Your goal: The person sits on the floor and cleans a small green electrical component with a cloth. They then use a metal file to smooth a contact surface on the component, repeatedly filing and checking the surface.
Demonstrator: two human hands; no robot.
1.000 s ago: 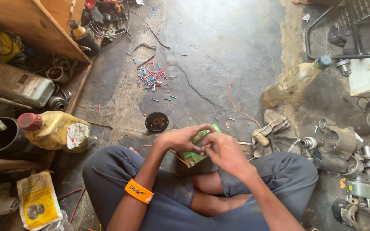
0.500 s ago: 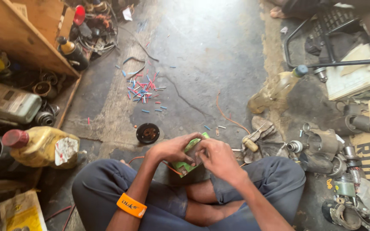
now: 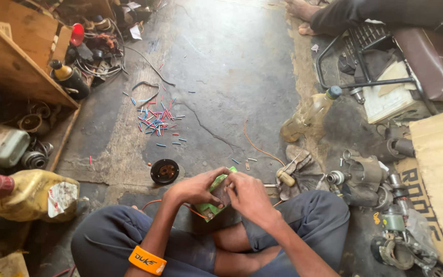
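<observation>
Left hand: I'm watching the left hand (image 3: pixel 195 188) cupping the green board (image 3: pixel 216 197) from its left edge, fingers curled tight round it, steadying it over the lap.
Right hand: the right hand (image 3: pixel 248 194) is closing on the board's right side, fingertips pinching at its top face; I'd judge the two-sided hold is keeping the small piece from twisting while it's being worked.
Board: one board, sitting between both hands, tilted, partly hidden by the fingers; what the fingers are working on it I cannot tell.
Just beyond the grip: one black round cap (image 3: pixel 164 171) is lying on the floor to the left of the left hand, near enough to reach.
Right of the grip: one wooden-handled tool (image 3: pixel 285 177) is resting on a rag just beside the right hand, probably parked there for easy pickup.
Far ahead: a scatter of red and blue wire bits (image 3: pixel 156 119), too many to count, lying well apart from the hands.
Bottles: I'm counting three – one yellow jug (image 3: pixel 32 195) far left, one clear bottle (image 3: pixel 308 115) ahead right, one dark bottle (image 3: pixel 70 79) far ahead left.
Wristband: one orange band (image 3: pixel 147 260) on the left forearm.
</observation>
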